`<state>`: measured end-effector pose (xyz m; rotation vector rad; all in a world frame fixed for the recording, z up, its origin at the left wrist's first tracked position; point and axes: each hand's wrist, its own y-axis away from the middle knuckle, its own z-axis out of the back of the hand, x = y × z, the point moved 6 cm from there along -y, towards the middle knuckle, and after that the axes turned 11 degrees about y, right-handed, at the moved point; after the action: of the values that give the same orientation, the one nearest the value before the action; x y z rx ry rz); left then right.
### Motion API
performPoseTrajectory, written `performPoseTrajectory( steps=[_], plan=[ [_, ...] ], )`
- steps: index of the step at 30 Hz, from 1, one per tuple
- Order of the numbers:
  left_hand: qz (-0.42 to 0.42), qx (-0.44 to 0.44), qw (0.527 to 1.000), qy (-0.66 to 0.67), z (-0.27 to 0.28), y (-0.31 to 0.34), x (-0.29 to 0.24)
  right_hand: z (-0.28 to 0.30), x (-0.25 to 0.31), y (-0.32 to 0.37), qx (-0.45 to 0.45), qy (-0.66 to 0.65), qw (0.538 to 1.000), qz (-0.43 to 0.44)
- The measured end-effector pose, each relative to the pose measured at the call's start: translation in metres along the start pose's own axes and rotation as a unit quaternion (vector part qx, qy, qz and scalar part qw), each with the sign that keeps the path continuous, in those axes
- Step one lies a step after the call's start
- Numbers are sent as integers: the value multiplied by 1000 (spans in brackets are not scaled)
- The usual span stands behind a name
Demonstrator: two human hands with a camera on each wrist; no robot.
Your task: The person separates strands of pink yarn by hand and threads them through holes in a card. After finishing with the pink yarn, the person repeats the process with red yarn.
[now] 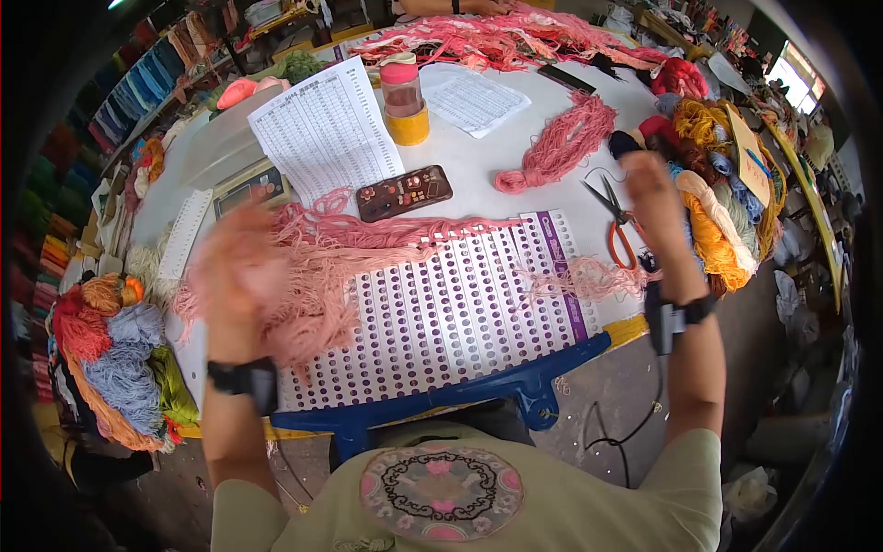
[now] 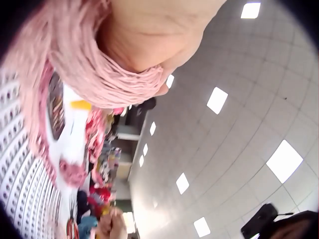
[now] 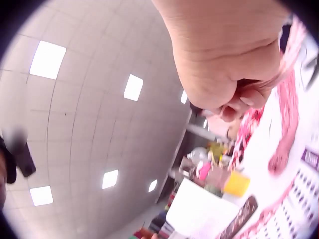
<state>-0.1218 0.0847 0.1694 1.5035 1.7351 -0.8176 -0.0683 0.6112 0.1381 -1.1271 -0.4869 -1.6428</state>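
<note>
In the head view my left hand (image 1: 237,258), blurred, is at the left over a perforated card with rows of holes (image 1: 432,313). It holds a light pink thread skein (image 2: 107,74), which wraps over the hand in the left wrist view and hangs down over the card. My right hand (image 1: 655,198) is raised at the right, its fingers curled in the right wrist view. Pale pink strands (image 3: 293,55) run out from its grip. Beneath it are orange-handled scissors (image 1: 614,216) and loose pink thread (image 1: 589,281). Darker pink threads (image 1: 395,232) lie along the card's far edge.
A phone (image 1: 403,193), printed sheet (image 1: 324,124), jar with yellow base (image 1: 405,101) and scale (image 1: 250,190) stand beyond the card. A pink skein (image 1: 561,143) lies at the right. Coloured yarn bundles (image 1: 717,230) flank both table sides; another person's arm (image 1: 451,7) is opposite.
</note>
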Motion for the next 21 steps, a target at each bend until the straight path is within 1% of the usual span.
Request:
performPoseTrajectory(
  steps=[1,2,3,4,5,6,7,8,9,10,12,13,14,16,17,18,19,20,21],
  plan=[
    [218,161,951,146,23,-25,67,-52,25,11,115,-32,992,30],
    [10,295,945,-140,-58,33,53,-95,39,20,140,-8,986,89],
    [19,341,937,-67,-72,37,85,-132,39,28,216,-4,974,65],
    [27,386,922,7,-73,30,121,-161,31,33,264,18,961,84],
    [233,292,927,-39,-61,12,176,-179,33,37,269,72,955,105],
    [427,181,882,-82,-49,9,214,-193,34,42,273,126,945,125],
    [426,182,882,-84,-56,13,220,-204,28,45,289,112,943,120],
    [404,173,884,-162,-57,18,224,-210,22,47,305,99,940,114],
    [380,162,879,-240,-57,21,226,-213,18,48,312,118,934,127],
    [381,162,878,-242,-63,24,225,-212,20,47,311,116,935,126],
    [302,176,887,-303,-73,27,212,-210,23,49,327,109,933,104],
    [288,164,909,-252,-75,27,218,-213,17,48,329,98,933,105],
    [288,163,909,-253,-73,25,221,-216,12,47,330,98,933,106],
    [341,111,912,-199,-70,27,226,-215,11,47,316,58,939,127],
    [342,111,912,-198,-66,22,235,-214,11,47,316,59,939,126],
    [351,136,903,-208,-59,14,252,-211,12,46,309,60,943,104],
    [356,159,895,-218,-63,11,250,-209,16,44,304,61,947,85],
    [351,155,897,-218,-65,10,248,-206,24,43,306,60,946,91],
    [335,164,901,-221,-69,11,247,-203,28,43,330,69,940,49]
  ],
)
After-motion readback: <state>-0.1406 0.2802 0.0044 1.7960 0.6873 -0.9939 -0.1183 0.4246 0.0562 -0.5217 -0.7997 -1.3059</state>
